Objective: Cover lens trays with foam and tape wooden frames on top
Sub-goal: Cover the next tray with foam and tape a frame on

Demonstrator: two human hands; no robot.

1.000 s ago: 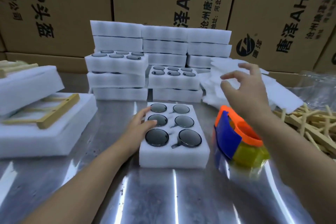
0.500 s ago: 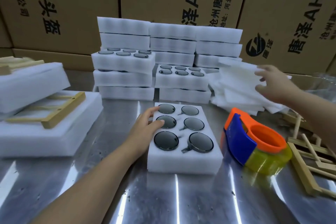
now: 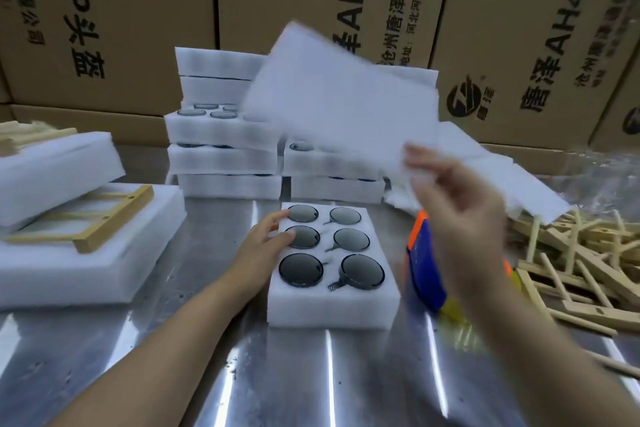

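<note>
Left hand (image 3: pixel 261 248): my fingers lie straight on the lens tray's (image 3: pixel 332 308) left edge
Right hand (image 3: pixel 460 215): blurred, I pinch the foam sheet's (image 3: pixel 339 100) corner
Foam sheet: tilted, airborne above the tray

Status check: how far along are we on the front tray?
Done: at left, a wooden frame lies on a foam-covered bundle; tape there is not discernible. In hand: the right hand holds a foam sheet in the air, off the lens tray; the left hand rests on that tray. Left: its six lenses are uncovered; the frame pile and tape dispenser wait at right.
</note>
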